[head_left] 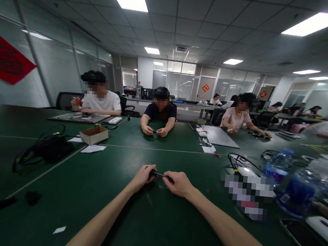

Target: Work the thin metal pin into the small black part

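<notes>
Over the green table (117, 199), my two hands meet in front of me. My left hand (142, 177) is closed around a small black piece (153, 172), mostly covered by the fingers. In my right hand (179, 184) is a slim tool that looks like a screwdriver (169, 178), its dark handle inside the fist. The thin metal shaft points left and reaches the black piece; whether its tip sits inside or only against it, I cannot tell.
Left are a cardboard box (94, 135), black cables (48, 147) and a paper scrap (59, 230). At right stand a water bottle (277, 165), a larger bottle (298, 192) and a phone (308, 243). Across the table a person (159, 113) handles a small dark item; others sit either side.
</notes>
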`<action>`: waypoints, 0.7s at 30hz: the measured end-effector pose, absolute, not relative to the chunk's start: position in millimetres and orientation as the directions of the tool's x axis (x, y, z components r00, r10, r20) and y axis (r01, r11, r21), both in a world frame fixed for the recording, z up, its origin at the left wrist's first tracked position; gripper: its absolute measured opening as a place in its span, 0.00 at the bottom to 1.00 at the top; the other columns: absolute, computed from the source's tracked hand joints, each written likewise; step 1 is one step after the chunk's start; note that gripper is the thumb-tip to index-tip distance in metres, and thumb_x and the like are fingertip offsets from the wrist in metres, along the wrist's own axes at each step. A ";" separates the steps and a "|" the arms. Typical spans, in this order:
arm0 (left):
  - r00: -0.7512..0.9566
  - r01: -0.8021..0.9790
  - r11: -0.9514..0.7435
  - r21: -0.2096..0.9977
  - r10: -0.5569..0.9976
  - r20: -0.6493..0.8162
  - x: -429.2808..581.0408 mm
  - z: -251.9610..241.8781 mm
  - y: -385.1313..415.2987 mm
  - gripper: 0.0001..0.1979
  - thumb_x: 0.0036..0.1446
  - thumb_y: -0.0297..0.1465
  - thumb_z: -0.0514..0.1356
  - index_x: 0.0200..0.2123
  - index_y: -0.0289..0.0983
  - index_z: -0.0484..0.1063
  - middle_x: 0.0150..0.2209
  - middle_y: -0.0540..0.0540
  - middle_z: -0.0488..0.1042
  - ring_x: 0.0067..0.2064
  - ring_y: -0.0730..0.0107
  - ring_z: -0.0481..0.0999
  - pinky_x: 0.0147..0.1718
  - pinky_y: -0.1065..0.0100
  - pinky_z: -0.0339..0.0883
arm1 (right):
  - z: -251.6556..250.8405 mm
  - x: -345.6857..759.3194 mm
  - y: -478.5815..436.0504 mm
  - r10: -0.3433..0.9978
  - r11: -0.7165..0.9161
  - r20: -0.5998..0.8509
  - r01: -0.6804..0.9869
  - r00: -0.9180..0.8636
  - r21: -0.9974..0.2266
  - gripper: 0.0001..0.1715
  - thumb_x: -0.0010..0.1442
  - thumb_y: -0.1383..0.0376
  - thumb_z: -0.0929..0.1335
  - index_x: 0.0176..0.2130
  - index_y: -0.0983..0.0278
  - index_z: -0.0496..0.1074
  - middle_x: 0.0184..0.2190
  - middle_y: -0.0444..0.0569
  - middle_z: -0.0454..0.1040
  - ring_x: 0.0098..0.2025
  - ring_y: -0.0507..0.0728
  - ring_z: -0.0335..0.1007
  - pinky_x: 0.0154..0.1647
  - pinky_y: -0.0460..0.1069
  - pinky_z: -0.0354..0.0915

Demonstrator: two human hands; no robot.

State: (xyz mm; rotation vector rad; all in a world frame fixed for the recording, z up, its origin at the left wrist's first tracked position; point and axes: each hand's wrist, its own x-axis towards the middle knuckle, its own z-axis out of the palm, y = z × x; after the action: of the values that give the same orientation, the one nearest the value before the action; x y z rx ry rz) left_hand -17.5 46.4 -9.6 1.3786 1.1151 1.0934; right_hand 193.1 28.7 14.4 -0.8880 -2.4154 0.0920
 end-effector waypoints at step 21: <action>0.078 0.136 -0.071 0.988 0.995 0.060 -15.6 -5.2 43.6 0.26 0.54 0.53 0.47 0.22 0.35 0.61 0.16 0.53 0.57 0.16 0.79 0.57 0.15 0.77 0.49 | 8.8 195.0 31.6 0.601 0.772 0.536 0.604 -0.593 -0.197 0.12 0.61 0.62 0.61 0.38 0.63 0.71 0.25 0.45 0.72 0.25 0.49 0.65 0.29 0.43 0.58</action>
State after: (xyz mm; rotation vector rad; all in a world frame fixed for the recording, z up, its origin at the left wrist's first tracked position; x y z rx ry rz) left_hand -15.6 43.6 -5.2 1.3943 1.2229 1.1330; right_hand 195.0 31.6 8.8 -0.8958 -2.3704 -0.0070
